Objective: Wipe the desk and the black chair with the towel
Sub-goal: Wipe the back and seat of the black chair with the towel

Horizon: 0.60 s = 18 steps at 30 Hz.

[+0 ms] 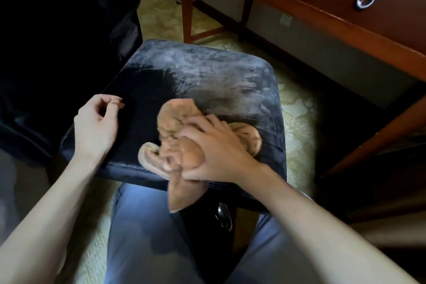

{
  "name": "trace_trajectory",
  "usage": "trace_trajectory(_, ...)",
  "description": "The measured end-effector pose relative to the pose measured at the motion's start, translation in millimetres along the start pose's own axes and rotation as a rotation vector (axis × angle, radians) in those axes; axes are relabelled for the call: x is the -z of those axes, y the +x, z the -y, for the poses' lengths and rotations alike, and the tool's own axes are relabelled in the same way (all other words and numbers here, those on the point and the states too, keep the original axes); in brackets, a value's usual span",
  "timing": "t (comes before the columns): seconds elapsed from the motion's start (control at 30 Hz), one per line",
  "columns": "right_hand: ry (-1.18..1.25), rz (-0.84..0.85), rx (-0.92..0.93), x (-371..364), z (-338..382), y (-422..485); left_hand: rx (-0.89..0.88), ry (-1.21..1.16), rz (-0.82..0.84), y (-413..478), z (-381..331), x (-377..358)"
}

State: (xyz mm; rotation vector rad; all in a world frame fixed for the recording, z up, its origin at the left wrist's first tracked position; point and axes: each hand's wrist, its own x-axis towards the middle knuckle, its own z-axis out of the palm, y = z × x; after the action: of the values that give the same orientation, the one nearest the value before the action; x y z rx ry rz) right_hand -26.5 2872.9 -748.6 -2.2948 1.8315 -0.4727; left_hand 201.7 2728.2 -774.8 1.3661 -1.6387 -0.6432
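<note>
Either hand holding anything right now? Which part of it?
The right hand holds the towel by its bunched middle, pressed on the chair seat, thumb hooked under a fold. The left hand holds nothing.

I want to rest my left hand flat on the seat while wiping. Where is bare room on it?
The far half of the seat, between the towel and the far edge, is bare though dusty. A dark strip between the left hand and the towel is also free. The near right part is crowded: the right hand holds the towel there.
</note>
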Motion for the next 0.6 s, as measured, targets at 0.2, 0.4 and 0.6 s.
trace_trajectory(0.2, -0.041, -0.122, -0.125, 23.0, -53.7, -58.0, -0.187, 0.294, 0.133, -13.9, -13.4, -4.5)
trace_trajectory(0.4, 0.129, -0.257, -0.281, 36.1, -123.9, -127.0, -0.143, 0.271, 0.152, -18.8, -16.3, -5.8)
trace_trajectory(0.6, 0.065, -0.4, -0.253, 45.7, -96.7, -101.0, -0.154, 0.256, 0.121, -31.9, -25.4, -12.3)
